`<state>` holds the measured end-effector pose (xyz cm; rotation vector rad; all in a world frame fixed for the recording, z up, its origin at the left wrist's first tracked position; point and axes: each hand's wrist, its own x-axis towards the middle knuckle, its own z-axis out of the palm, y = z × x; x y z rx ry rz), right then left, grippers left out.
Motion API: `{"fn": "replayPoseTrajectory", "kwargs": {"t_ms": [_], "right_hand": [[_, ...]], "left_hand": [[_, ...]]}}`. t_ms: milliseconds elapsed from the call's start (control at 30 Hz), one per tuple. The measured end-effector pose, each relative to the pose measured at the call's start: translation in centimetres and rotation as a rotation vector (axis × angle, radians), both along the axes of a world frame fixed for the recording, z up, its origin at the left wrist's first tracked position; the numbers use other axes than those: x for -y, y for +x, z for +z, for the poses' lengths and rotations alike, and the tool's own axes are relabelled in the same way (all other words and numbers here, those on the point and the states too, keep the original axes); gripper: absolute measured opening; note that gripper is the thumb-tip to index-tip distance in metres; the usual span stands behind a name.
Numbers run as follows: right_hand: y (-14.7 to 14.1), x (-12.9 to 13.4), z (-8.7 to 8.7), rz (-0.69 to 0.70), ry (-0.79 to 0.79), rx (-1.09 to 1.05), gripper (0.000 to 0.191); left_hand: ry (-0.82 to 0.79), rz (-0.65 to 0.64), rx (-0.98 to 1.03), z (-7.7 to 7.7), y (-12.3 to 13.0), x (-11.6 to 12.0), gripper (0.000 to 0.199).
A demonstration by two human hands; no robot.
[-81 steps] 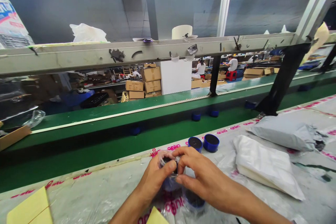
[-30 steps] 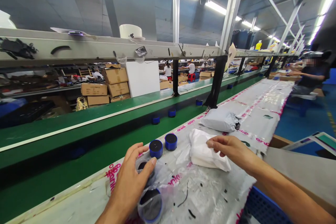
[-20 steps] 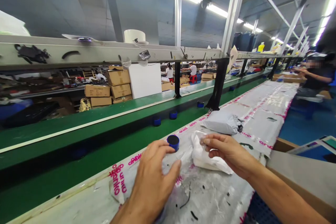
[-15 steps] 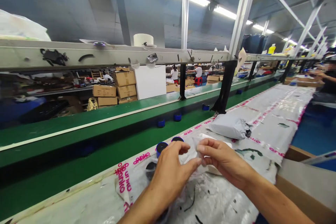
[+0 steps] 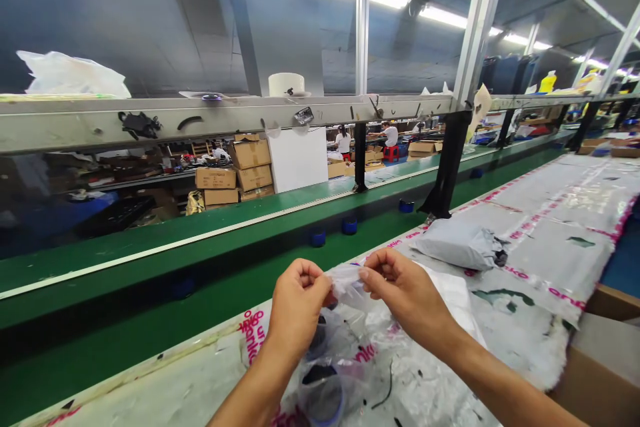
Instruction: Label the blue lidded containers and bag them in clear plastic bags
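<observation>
My left hand [image 5: 299, 303] pinches one side of a thin clear plastic bag [image 5: 349, 278] above the work table. On the bag's other side, my right hand [image 5: 406, 290] grips it between thumb and fingers. Below my left hand, round dark pieces [image 5: 323, 392] with blue rims lie in clear plastic on the table [image 5: 200, 383], partly hidden by my hand and forearm. White sheets [image 5: 453, 297] lie behind my right hand.
Blue round pieces [image 5: 349, 225] sit on the green conveyor [image 5: 240, 287] beyond the table. A grey-white package [image 5: 453, 243] lies at the back. Cardboard boxes [image 5: 595, 373] stand at lower right. A metal shelf [image 5: 225, 113] crosses above; people sit far behind.
My left hand has closed on the bag's edge, where it was open before. Both hands now stretch the bag between them. The view has swung slightly, shifting the background right.
</observation>
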<state>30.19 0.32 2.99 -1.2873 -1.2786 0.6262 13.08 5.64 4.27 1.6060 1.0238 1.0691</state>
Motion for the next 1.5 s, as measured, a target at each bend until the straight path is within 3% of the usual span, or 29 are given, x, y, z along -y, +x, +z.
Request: {"fn": "replayPoseTrajectory", "kwargs": {"t_ms": [100,200,333,467,667,867,1033,1100,1200,1267,1367,1500], "right_hand": [[-1.2,0.1,0.0,-0.173,0.216,0.407,0.007],[-2.4,0.0,0.6,-0.232,0.401,0.804,0.019],[-3.7,-0.1,1.7,-0.283,0.374,1.121,0.025],[-5.4,0.4,2.2,-0.204,0.277,1.200,0.024],[-7.3,1.0,2.5,-0.034,0.152,1.170,0.020],[-6.9,-0.5,3.0,-0.193,0.140,1.173,0.018],[-7.1,-2.7,2.4,-0.309,0.178,1.001,0.019],[-7.1,-3.6,1.8,-0.236,0.226,0.928,0.015],[-6.1,-4.8,0.8,0.004,0.277,0.672,0.019],[-4.8,-5.6,0.0,0.046,0.230,0.621,0.028],[-2.7,-6.7,-1.4,0.046,0.127,0.857,0.041],[-1.6,-7.3,-3.1,0.210,0.056,1.041,0.061]], "left_hand": [[0.212,0.202,-0.146,0.1,-1.1,0.1,0.010],[0.510,0.262,-0.428,0.5,-2.1,0.4,0.019],[0.916,0.335,-0.981,1.0,-3.3,0.6,0.031],[1.055,0.493,-1.065,1.3,-3.8,0.7,0.023],[1.079,0.557,-0.961,1.1,-4.1,0.5,0.014],[0.903,0.534,-1.085,1.2,-4.1,1.0,0.038],[0.806,0.521,-1.119,0.8,-3.5,0.7,0.043],[0.721,0.529,-1.078,0.6,-3.6,0.2,0.044],[0.568,0.518,-1.040,0.5,-4.2,-0.9,0.044],[0.528,0.497,-1.045,0.2,-4.7,-1.5,0.044],[0.539,0.460,-1.066,-0.4,-5.1,-1.9,0.045],[0.546,0.442,-1.082,-1.0,-4.6,-1.9,0.046]]}}
